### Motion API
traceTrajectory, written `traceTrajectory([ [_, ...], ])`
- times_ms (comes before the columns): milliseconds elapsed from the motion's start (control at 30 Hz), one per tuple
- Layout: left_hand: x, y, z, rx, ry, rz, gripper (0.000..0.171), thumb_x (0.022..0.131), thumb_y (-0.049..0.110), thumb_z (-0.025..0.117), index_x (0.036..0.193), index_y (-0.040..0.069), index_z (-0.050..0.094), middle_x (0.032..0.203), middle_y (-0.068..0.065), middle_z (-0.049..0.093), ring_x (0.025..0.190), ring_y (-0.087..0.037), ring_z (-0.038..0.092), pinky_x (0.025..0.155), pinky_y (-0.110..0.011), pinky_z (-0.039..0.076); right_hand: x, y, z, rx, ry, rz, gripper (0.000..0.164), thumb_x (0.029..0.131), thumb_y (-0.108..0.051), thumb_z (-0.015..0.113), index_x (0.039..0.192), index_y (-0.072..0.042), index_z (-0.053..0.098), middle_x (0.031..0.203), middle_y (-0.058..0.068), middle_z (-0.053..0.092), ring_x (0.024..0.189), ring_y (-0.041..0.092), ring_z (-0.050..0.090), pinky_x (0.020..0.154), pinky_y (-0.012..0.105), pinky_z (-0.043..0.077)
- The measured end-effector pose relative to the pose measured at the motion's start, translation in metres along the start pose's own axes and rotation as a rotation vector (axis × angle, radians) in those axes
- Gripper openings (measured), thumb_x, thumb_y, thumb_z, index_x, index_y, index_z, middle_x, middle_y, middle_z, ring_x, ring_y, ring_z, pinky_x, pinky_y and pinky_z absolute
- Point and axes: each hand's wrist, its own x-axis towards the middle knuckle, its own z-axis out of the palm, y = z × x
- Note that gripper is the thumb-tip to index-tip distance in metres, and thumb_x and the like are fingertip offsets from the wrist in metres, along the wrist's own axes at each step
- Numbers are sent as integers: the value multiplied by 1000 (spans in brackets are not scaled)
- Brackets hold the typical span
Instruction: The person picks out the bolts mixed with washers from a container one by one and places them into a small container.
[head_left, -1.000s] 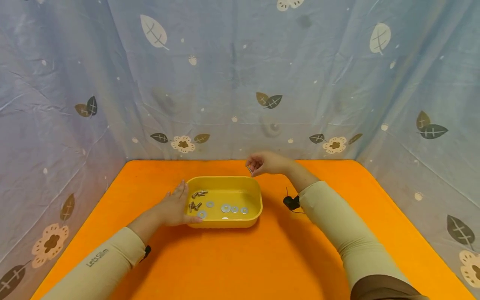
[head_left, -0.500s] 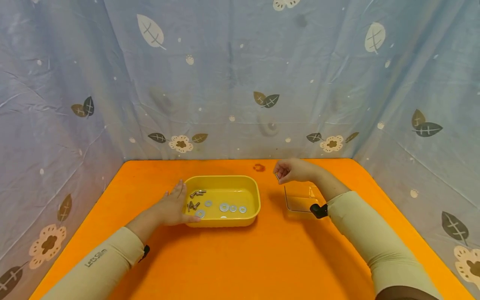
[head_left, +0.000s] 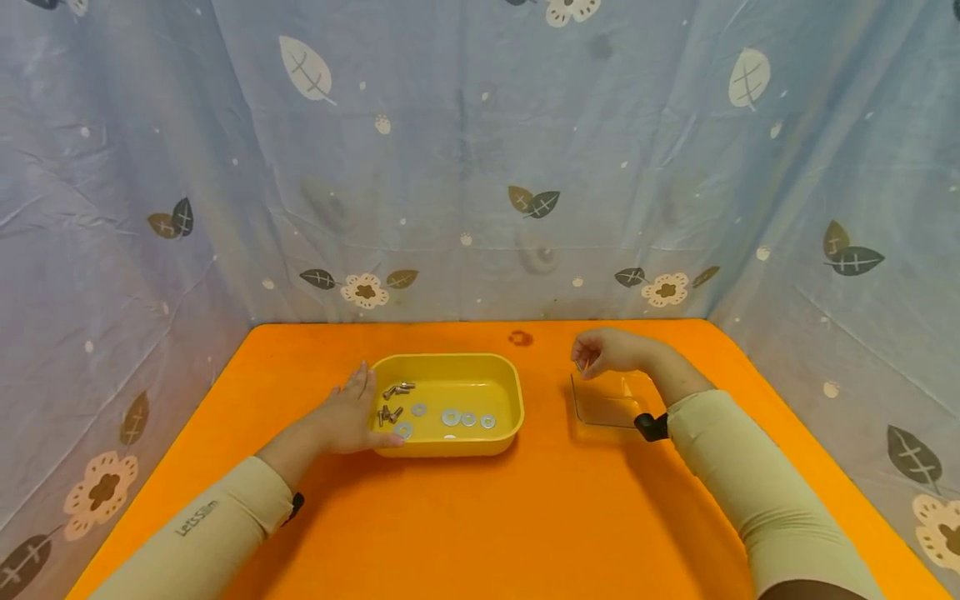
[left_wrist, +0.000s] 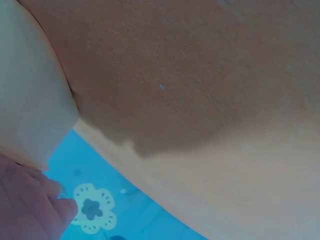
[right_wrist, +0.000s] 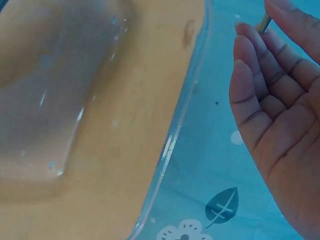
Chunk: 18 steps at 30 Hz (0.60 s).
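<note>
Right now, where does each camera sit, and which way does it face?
Head: on the person's head, facing forward and down at the yellow tub, clear box and table; left hand, right hand and sleeves show.
Left wrist: worn there, facing mostly table, curtain below; part of the left hand shows lower left.
Right wrist: worn there, facing the right hand pinching a small metallic piece, plus clear box and curtain.
Head and right wrist share the right hand and clear box.

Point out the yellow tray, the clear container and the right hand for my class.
Yellow tray [head_left: 450, 448]: head view, front wall.
Clear container [head_left: 606, 426]: head view, front rim.
Right hand [head_left: 609, 351]: head view, middle of the hand.
</note>
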Motion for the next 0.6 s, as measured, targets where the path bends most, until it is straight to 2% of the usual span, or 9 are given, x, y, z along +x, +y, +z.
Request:
traceTrajectory([
  [233, 0, -1, 2, 2, -11, -22, 126, 66, 76, 55, 141, -12, 5, 148, -30, -4, 137, -40, 0, 105, -60, 10, -1, 7, 5, 1, -45, 1, 22, 80, -1, 67, 98, 5, 56, 87, 16, 58, 81, 22, 53, 71, 29, 48],
  [600, 2, -1, -2, -3, -18, -15, 124, 68, 75, 55, 141, -13, 4, 147, -30, -5, 137, -40, 1, 104, -60, 9, -1, 11, 8, 61, -98, 16, 23, 80, 1, 66, 98, 9, 54, 85, 13, 59, 79, 22, 54, 71, 29, 47],
])
